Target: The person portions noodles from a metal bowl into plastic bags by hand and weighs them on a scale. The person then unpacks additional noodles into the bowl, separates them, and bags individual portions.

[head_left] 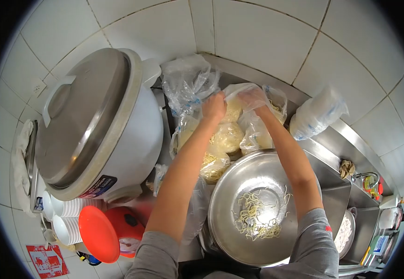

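My left hand is closed on the rim of a clear plastic bag of pale yellow noodles. My right hand is at the same bag's mouth, veiled by the plastic, so its fingers do not show clearly. Around and below the bag sit several more clear bags of noodles. A large steel bowl stands nearer to me, under my right forearm, with a small loose heap of noodles on its bottom. Crumpled clear plastic lies just left of my left hand.
A big rice cooker with a grey lid fills the left side. Stacked white bowls and a red plastic item are nearer. Right of the bags are a roll of clear bags, a steel sink and a faucet.
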Demonstrator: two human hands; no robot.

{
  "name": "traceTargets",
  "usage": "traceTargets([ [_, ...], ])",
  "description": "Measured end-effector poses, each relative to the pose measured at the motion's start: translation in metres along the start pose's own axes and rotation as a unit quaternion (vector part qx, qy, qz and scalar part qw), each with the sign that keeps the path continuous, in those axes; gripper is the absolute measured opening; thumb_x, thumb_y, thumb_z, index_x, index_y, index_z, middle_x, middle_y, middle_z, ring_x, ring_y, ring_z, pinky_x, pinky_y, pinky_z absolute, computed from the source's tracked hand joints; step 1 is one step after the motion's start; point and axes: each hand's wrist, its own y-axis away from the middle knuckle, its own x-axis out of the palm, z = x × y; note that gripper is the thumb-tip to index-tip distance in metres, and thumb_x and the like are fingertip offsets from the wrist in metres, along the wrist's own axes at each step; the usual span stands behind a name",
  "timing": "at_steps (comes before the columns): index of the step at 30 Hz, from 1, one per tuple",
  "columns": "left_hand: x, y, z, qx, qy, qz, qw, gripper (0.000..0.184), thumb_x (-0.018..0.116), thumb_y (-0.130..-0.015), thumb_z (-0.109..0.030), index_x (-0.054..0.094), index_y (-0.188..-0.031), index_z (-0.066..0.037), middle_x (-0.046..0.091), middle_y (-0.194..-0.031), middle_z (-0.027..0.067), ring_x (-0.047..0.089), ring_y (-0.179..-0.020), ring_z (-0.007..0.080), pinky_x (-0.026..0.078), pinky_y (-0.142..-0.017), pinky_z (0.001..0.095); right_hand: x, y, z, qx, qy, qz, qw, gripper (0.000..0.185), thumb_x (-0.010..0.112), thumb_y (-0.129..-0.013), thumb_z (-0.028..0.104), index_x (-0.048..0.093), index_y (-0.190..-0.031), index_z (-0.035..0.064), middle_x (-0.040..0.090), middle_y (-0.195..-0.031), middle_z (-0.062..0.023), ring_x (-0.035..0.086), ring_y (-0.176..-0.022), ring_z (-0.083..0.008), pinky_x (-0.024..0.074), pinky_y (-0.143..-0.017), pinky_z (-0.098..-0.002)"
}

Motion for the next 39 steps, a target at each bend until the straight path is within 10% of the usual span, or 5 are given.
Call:
traceTargets([
  [12, 0.018, -0.023, 0.005, -0.083, 0.094, -0.087, 0.988, 0.027, 0.050, -0.079, -0.022, 0.053, -0.095, -0.001, 0.056, -0.099, 0.0224, 0.054, -0.091, 0.0366, 0.042, -0.077, 0.0447, 0.001, -0.003, 0.016, -0.125, -0.038, -0.077, 0.988, 0.027, 0.058, -0.068, 0.024, 0.061, -0.083, 0.0016, 0.059, -0.077, -0.0129, 0.056, -0.068, -0.0225, 0.0436, -0.061, -0.0337],
  [15, 0.019, -0.038, 0.019, -0.103, 0.214, -0.101, 0.966, 0.028, 0.046, -0.079, -0.022, 0.053, -0.093, 0.001, 0.055, -0.097, 0.0248, 0.051, -0.092, 0.0396, 0.041, -0.076, 0.0441, 0.001, 0.003, 0.040, 0.192, -0.477, -0.011, 0.857, 0.036, 0.063, -0.063, 0.021, 0.059, -0.090, -0.0020, 0.060, -0.081, -0.0169, 0.058, -0.074, -0.0249, 0.0446, -0.067, -0.0329],
  [30, 0.045, -0.071, 0.071, -0.157, 0.373, -0.116, 0.907, 0.033, 0.040, -0.082, -0.020, 0.053, -0.096, 0.007, 0.053, -0.103, 0.0270, 0.050, -0.098, 0.0382, 0.039, -0.081, 0.0402, -0.046, 0.034, 0.068, 0.161, -0.325, 0.091, 0.927, 0.061, 0.064, -0.070, 0.043, 0.049, -0.114, 0.0036, 0.047, -0.115, -0.0176, 0.041, -0.113, -0.0285, 0.0393, -0.087, -0.0313],
  [34, 0.045, -0.066, 0.065, -0.137, 0.362, -0.106, 0.916, 0.036, 0.040, -0.083, -0.025, 0.053, -0.097, 0.006, 0.052, -0.107, 0.0255, 0.048, -0.103, 0.0378, 0.037, -0.086, 0.0395, -0.017, 0.014, 0.008, -0.199, -0.077, 0.131, 0.968, 0.065, 0.055, -0.074, 0.052, 0.043, -0.120, 0.0080, 0.044, -0.121, -0.0111, 0.035, -0.118, -0.0245, 0.0463, -0.081, -0.0378],
  [39, 0.037, -0.046, 0.042, -0.172, 0.157, -0.016, 0.972, 0.042, 0.035, -0.085, -0.033, 0.054, -0.104, -0.002, 0.051, -0.113, 0.0220, 0.044, -0.109, 0.0373, 0.031, -0.093, 0.0431, -0.036, 0.012, 0.023, 0.281, -0.546, 0.337, 0.713, 0.057, 0.053, -0.078, 0.045, 0.041, -0.121, 0.0100, 0.044, -0.121, -0.0075, 0.038, -0.116, -0.0232, 0.0516, -0.069, -0.0431],
])
